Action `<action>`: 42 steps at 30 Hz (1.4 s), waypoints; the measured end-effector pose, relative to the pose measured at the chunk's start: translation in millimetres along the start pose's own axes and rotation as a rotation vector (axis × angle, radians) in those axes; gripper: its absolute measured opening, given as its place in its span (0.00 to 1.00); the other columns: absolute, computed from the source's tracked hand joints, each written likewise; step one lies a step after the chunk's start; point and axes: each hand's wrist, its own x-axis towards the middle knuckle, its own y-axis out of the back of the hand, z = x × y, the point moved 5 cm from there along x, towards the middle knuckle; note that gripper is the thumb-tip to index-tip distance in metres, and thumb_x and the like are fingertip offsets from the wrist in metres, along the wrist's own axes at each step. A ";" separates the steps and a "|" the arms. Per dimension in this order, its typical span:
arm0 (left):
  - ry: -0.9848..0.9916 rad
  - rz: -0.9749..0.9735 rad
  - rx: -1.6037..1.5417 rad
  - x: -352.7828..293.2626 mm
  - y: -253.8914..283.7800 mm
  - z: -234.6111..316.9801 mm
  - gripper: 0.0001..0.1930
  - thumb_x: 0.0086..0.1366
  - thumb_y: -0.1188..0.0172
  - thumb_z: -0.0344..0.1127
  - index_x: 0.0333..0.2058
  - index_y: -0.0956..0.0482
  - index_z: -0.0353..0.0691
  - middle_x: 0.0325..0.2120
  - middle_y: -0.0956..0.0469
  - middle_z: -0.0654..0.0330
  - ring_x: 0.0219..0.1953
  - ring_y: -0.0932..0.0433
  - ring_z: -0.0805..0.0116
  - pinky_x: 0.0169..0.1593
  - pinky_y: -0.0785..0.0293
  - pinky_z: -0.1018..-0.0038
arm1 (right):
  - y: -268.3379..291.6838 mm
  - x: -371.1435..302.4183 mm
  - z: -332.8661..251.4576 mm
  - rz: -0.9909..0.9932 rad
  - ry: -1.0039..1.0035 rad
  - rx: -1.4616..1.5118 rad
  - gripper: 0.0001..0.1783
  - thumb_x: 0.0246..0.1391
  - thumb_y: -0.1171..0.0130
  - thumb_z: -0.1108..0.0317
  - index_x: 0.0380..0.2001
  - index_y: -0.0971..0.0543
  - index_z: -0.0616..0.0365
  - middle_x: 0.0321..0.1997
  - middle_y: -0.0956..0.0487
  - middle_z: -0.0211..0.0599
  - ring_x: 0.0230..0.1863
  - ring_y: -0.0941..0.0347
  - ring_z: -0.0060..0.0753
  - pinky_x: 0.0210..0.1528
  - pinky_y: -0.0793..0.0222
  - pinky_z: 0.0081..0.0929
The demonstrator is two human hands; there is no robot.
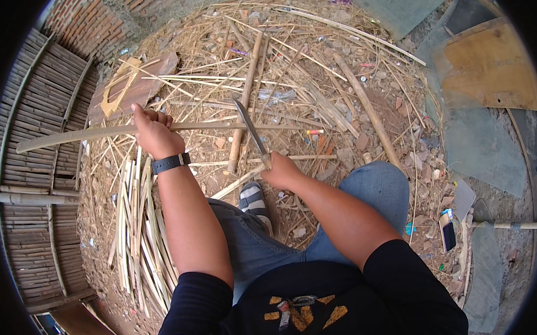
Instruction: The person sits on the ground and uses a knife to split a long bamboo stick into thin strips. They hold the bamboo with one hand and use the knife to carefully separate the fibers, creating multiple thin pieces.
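My left hand (156, 137) is closed around a long, flat bamboo strip (72, 140), which runs from the far left across to the middle. In my right hand (280, 170) is the handle of a machete (251, 128) with a narrow blade, hooked near its tip. The blade points up and to the left and crosses the strip beyond my left hand; whether the edge touches it I cannot tell. Beneath that crossing lies a bamboo pole (247, 101) on the ground. My sandalled foot (253, 199) rests just below the pole's near end.
Split bamboo strips (135, 227) lie piled at the left. Another pole (367, 106) slants across the right side. Shavings, rubble and brick pieces litter the ground. A phone (448, 235) lies at the right. A bamboo-slat wall (40, 109) borders the left, with flat sheets (482, 147) opposite.
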 end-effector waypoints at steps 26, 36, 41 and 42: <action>0.026 -0.081 -0.028 -11.6 -12.7 -0.1 0.15 0.70 0.46 0.48 0.27 0.35 0.48 0.15 0.44 0.71 0.16 0.49 0.77 0.22 0.51 0.76 | 5.7 0.4 0.2 0.116 0.028 0.092 0.25 0.44 0.38 0.64 0.44 0.28 0.69 0.43 0.22 0.61 0.47 0.24 0.59 0.50 0.29 0.45; 0.033 -0.068 -0.071 -7.4 -9.2 2.6 0.21 0.73 0.57 0.55 0.27 0.36 0.45 0.16 0.47 0.70 0.17 0.51 0.77 0.23 0.51 0.76 | 12.3 -0.7 -10.3 0.064 0.057 0.123 0.24 0.45 0.38 0.64 0.44 0.27 0.67 0.41 0.21 0.60 0.46 0.24 0.58 0.48 0.29 0.43; 0.054 -0.031 -0.082 -4.6 -6.6 2.4 0.22 0.73 0.58 0.56 0.27 0.36 0.45 0.15 0.47 0.70 0.17 0.51 0.77 0.22 0.52 0.76 | 15.6 -9.8 -23.2 0.039 0.020 0.053 0.25 0.45 0.39 0.64 0.45 0.28 0.67 0.42 0.21 0.60 0.46 0.24 0.58 0.49 0.29 0.43; 0.053 -0.037 -0.082 -7.1 -9.1 3.3 0.22 0.73 0.58 0.56 0.27 0.36 0.45 0.15 0.47 0.70 0.17 0.51 0.77 0.22 0.52 0.76 | 12.5 -9.5 -23.3 0.024 0.036 0.108 0.25 0.45 0.39 0.65 0.45 0.28 0.67 0.41 0.21 0.60 0.46 0.24 0.58 0.49 0.29 0.43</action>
